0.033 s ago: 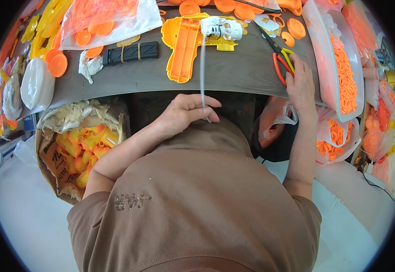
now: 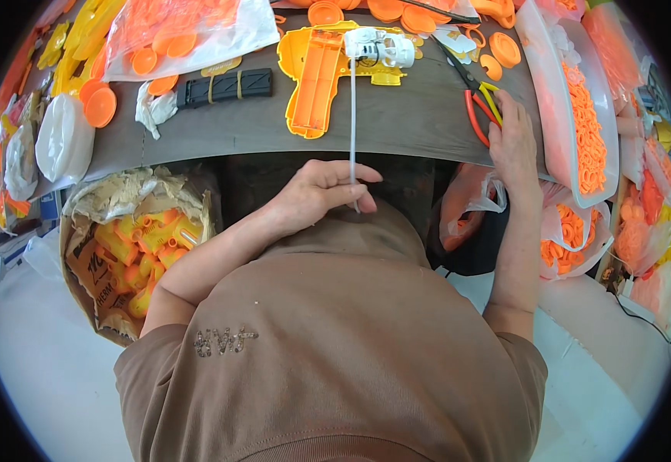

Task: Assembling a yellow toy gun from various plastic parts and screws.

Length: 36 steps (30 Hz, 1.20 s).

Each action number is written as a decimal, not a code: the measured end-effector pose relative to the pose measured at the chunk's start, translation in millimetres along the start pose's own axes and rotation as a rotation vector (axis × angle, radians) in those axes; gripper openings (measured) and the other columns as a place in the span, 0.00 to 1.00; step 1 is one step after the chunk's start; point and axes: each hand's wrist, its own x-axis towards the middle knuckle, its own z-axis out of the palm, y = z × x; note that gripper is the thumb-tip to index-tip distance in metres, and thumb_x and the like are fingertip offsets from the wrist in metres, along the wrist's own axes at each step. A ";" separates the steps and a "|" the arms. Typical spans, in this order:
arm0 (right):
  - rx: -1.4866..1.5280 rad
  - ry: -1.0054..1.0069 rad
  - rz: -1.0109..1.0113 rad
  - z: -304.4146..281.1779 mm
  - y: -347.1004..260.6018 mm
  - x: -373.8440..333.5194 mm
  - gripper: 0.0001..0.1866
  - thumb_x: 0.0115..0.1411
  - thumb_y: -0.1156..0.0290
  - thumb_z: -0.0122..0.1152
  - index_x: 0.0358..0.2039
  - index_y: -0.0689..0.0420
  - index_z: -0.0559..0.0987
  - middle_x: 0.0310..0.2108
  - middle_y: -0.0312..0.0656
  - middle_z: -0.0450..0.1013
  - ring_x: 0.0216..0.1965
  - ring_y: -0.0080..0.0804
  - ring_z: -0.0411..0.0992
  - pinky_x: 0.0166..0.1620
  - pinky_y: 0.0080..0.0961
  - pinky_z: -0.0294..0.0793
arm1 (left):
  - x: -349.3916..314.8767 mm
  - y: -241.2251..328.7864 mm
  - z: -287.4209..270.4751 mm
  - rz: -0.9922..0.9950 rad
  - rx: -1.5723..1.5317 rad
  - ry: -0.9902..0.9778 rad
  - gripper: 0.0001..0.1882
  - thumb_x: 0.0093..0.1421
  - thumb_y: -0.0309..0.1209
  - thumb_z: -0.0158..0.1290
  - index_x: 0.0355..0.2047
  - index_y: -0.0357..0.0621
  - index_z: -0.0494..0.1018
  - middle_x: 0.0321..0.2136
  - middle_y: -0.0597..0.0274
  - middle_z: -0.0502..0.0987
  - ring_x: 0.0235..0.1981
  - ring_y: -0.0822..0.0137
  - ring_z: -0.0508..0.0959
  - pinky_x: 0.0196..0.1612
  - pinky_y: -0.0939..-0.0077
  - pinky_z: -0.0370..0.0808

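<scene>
**A hard pull on the white tube (image 2: pixel 353 123) could shift the white unit (image 2: pixel 380 48)**

With the clock centred on the view and twelve at the table's far side, the yellow-and-orange pistol-shaped shell (image 2: pixel 310 92) lies at twelve o'clock on the grey table (image 2: pixel 212 131). The white unit sits at its upper part, and the tube runs from the unit's left end toward six o'clock, past the table's near edge. The left hand (image 2: pixel 324 192), just above the clock's centre, holds the tube's lower end between its fingers, index finger extended. How the upper end is fixed cannot be seen; if only lightly seated, a tug could slip it off, or drag unit and shell toward the edge.

The right hand (image 2: pixel 514 146), at two o'clock, has its fingers at the spread handles of the red-and-yellow pliers (image 2: pixel 474 112); whether it has closed around them cannot be told. A loose grasp could let the tool twist. Its dark tip points toward eleven, near loose orange caps (image 2: pixel 503 50), so a careless sweep might scatter them. The bin of orange rings (image 2: pixel 555 146) stands just beyond that hand, close enough for a wide elbow or wrist to knock it.
</scene>
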 end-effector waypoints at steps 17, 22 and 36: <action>1.202 -0.028 0.302 -9.6 -61.0 -81.3 0.35 0.55 0.60 0.60 0.58 0.63 0.59 0.33 0.34 0.64 0.30 0.16 0.61 0.32 0.11 0.62 | -1.3 -17.4 -3.8 -0.035 -0.311 -0.068 0.24 0.61 0.26 0.46 0.57 0.29 0.57 0.33 0.49 0.78 0.29 0.65 0.80 0.36 0.77 0.73; 1.316 -0.570 0.329 4.0 -89.6 -124.6 0.63 0.30 0.30 0.65 0.59 0.62 0.59 0.36 0.32 0.63 0.29 0.13 0.60 0.30 0.08 0.59 | 1.4 -19.3 -5.3 -0.008 -0.391 -0.147 0.27 0.61 0.27 0.48 0.58 0.30 0.55 0.31 0.50 0.79 0.28 0.64 0.80 0.35 0.77 0.73; 1.400 -0.660 0.269 30.8 -101.6 -124.2 0.42 0.47 0.46 0.66 0.53 0.63 0.64 0.28 0.31 0.62 0.28 0.15 0.59 0.31 0.12 0.57 | 3.8 -17.7 -0.1 -0.021 -0.482 -0.176 0.25 0.60 0.26 0.47 0.57 0.30 0.57 0.31 0.52 0.79 0.26 0.65 0.79 0.35 0.74 0.74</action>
